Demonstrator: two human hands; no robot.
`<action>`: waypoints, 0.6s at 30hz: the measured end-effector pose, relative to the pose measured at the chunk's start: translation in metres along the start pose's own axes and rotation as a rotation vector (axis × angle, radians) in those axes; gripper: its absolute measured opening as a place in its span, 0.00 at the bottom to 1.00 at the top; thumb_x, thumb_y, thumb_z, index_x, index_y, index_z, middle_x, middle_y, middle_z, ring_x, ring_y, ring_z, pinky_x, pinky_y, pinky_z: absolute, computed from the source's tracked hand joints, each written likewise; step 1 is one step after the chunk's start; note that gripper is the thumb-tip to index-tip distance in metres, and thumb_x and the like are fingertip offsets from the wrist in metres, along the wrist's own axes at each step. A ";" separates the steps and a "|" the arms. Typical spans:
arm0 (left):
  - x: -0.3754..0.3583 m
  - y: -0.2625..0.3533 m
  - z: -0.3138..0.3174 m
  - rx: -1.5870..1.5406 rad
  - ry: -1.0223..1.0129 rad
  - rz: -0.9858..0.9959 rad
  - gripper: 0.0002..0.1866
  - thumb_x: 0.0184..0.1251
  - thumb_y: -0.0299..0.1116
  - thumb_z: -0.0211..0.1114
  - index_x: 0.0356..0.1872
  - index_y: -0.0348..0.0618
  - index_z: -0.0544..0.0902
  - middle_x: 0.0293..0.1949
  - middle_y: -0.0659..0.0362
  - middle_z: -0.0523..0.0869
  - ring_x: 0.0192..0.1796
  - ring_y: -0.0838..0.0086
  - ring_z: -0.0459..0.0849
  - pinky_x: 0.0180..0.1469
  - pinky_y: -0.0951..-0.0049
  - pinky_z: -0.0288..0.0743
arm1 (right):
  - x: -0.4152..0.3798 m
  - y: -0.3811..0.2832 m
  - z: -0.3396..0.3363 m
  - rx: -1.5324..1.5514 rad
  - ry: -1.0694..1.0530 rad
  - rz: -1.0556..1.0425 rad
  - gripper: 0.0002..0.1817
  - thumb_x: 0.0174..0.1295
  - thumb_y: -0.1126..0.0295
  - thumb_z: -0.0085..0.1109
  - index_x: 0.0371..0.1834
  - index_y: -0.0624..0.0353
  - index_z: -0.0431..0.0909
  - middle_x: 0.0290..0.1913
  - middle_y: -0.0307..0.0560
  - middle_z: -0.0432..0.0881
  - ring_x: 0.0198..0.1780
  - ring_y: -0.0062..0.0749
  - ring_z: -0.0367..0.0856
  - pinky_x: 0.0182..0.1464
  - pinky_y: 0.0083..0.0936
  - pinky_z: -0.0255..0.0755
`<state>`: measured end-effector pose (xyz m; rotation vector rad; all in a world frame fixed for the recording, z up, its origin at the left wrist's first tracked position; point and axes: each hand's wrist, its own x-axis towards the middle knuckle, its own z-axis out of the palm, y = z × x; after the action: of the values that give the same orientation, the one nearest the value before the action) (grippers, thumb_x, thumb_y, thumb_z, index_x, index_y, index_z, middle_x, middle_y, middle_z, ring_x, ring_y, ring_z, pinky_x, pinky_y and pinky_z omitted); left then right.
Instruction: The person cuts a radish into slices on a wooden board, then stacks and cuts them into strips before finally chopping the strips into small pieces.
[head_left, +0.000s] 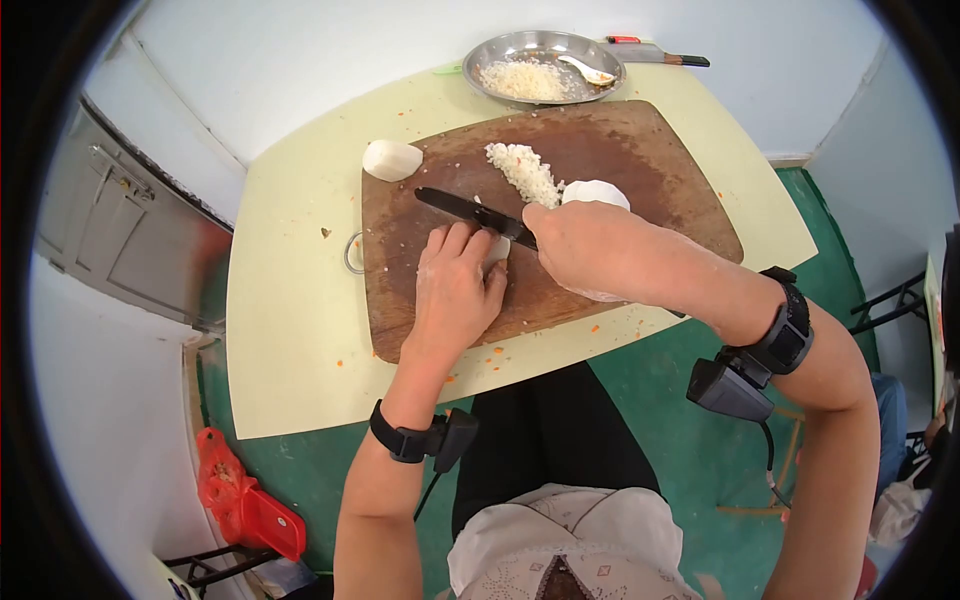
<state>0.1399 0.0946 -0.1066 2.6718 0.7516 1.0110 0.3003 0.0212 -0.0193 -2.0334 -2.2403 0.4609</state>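
Observation:
My right hand (590, 250) is wrapped round a kitchen knife (452, 203), whose dark blade points left across the wooden cutting board (640, 150). Under the fingers of my left hand (455, 290), a piece of white radish (497, 254) is pressed to the board, right beside the blade. Most of that piece is hidden by the fingers and knife. A strip of diced white radish (525, 173) lies beyond the blade. Just past my right hand rests a cut white radish piece (596, 193). Another radish chunk (392, 160) sits at the board's far left corner.
A steel dish (545, 42) with diced white bits and a white spoon (587, 70) stands at the table's back. Beside it lies a cleaver (650, 55). Orange crumbs dot the pale yellow table (290, 300). A red dustpan (272, 525) is on the floor, lower left.

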 end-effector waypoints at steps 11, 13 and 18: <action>-0.001 -0.002 0.000 -0.033 0.009 0.009 0.13 0.49 0.24 0.64 0.40 0.37 0.79 0.42 0.50 0.77 0.45 0.54 0.72 0.49 0.61 0.69 | 0.009 0.001 0.010 0.049 0.044 0.079 0.09 0.61 0.70 0.45 0.37 0.66 0.71 0.29 0.61 0.81 0.36 0.54 0.81 0.40 0.44 0.73; -0.003 -0.001 0.000 -0.032 0.000 0.003 0.13 0.49 0.24 0.64 0.39 0.37 0.80 0.41 0.50 0.77 0.45 0.54 0.72 0.49 0.61 0.69 | 0.005 -0.004 -0.004 -0.009 0.004 0.027 0.10 0.61 0.70 0.44 0.35 0.67 0.72 0.29 0.61 0.81 0.35 0.54 0.81 0.39 0.43 0.74; -0.001 0.001 -0.002 -0.045 -0.021 -0.028 0.13 0.49 0.24 0.64 0.39 0.36 0.79 0.41 0.50 0.77 0.44 0.54 0.72 0.48 0.61 0.69 | 0.011 -0.010 -0.016 -0.022 -0.142 0.071 0.10 0.61 0.71 0.44 0.35 0.67 0.72 0.28 0.61 0.80 0.34 0.53 0.81 0.38 0.43 0.74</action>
<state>0.1383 0.0927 -0.1055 2.6217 0.7507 0.9803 0.2931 0.0341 -0.0029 -2.1622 -2.2651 0.6068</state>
